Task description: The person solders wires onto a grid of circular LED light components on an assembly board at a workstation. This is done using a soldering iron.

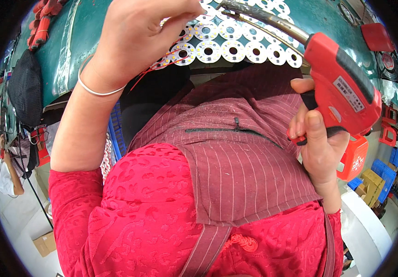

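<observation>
My right hand grips a red and black soldering gun, fingers around its handle and trigger. Its metal barrel points up and left, with the tip near my left fingertips and a thin tube running beneath the barrel. My left hand is closed in a pinch over the far part of the table. Thin red wires trail out from under it; the exact hold is hidden by the palm. Rows of white ring-shaped LED boards lie edge to edge at the table's near side, below the gun's tip.
Bundles of red wire lie on the green table at far left. A black mesh cap hangs at its left edge. A red stool and blue crates stand right. Another person is at far left.
</observation>
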Demonstrator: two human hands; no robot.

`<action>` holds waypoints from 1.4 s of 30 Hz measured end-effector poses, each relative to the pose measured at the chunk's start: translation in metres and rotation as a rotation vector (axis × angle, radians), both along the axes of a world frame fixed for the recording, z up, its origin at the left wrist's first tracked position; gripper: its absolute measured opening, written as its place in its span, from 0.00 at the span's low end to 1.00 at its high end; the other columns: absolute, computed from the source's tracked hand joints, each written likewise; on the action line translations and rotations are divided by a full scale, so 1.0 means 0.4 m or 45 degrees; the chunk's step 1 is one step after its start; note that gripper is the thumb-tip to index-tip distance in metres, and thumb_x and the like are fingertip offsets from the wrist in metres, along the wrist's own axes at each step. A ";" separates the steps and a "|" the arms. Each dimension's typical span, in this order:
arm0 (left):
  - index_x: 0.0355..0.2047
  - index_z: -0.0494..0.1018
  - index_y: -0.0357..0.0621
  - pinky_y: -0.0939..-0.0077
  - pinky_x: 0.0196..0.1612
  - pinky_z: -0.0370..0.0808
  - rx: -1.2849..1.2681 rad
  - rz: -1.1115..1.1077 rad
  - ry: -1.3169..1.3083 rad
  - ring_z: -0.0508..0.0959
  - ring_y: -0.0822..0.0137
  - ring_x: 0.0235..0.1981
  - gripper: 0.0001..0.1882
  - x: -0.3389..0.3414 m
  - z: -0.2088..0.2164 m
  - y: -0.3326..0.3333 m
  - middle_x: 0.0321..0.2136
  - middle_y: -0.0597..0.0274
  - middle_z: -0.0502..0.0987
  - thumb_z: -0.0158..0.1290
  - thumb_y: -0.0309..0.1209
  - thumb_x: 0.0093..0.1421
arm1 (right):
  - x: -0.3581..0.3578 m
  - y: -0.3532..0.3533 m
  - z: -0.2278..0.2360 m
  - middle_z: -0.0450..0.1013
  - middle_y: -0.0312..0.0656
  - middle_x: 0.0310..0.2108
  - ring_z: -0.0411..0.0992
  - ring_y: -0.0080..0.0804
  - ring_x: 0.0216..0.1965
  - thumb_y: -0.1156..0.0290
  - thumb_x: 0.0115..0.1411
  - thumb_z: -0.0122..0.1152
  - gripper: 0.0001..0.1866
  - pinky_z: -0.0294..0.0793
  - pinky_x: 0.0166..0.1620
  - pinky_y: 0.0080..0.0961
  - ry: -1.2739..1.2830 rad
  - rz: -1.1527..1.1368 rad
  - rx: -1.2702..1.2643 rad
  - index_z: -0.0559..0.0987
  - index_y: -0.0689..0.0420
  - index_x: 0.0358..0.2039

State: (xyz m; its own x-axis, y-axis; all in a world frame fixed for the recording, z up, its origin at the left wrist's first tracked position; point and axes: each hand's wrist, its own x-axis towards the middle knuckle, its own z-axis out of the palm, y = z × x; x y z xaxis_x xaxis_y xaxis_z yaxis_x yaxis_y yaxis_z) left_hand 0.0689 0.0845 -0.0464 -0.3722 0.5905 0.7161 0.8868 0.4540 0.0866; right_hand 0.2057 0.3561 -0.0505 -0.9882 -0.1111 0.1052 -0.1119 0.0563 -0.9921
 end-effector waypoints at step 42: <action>0.23 0.78 0.45 0.64 0.38 0.69 -0.207 0.105 0.017 0.70 0.58 0.27 0.07 0.012 -0.004 -0.007 0.20 0.63 0.68 0.63 0.22 0.43 | -0.007 -0.012 -0.016 0.70 0.54 0.54 0.64 0.17 0.23 0.66 0.68 0.54 0.22 0.71 0.27 0.20 -0.001 0.032 -0.022 0.66 0.67 0.56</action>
State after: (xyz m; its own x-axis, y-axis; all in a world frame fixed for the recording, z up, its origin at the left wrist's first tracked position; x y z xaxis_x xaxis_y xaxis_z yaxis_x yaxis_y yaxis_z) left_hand 0.0737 0.0817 -0.0481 -0.4150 0.6669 0.6190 0.8467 0.5320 -0.0056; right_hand 0.2030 0.3513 -0.0569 -0.9853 -0.1339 0.1062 -0.1120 0.0363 -0.9931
